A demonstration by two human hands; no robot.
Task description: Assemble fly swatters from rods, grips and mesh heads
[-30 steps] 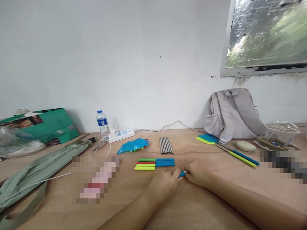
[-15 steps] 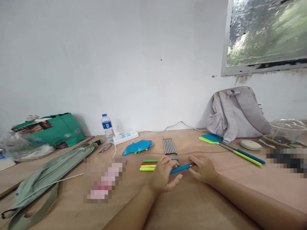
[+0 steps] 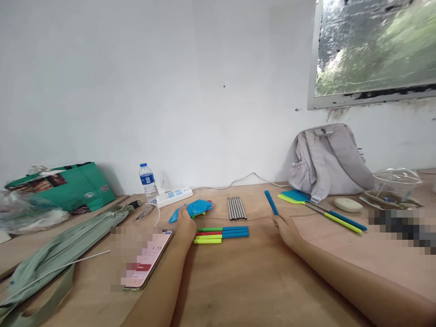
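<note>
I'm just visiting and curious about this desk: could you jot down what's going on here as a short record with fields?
Setting: wooden table against a white wall, window at upper right
Left hand: reaching onto a pile of blue silicone pieces
Right hand: holding up a blue tube
Between the hands: row of coloured tubes, bundle of metal straws behind it
Left side: phone, water bottle, power strip, green bag
Right side: grey backpack, two long straws
</note>
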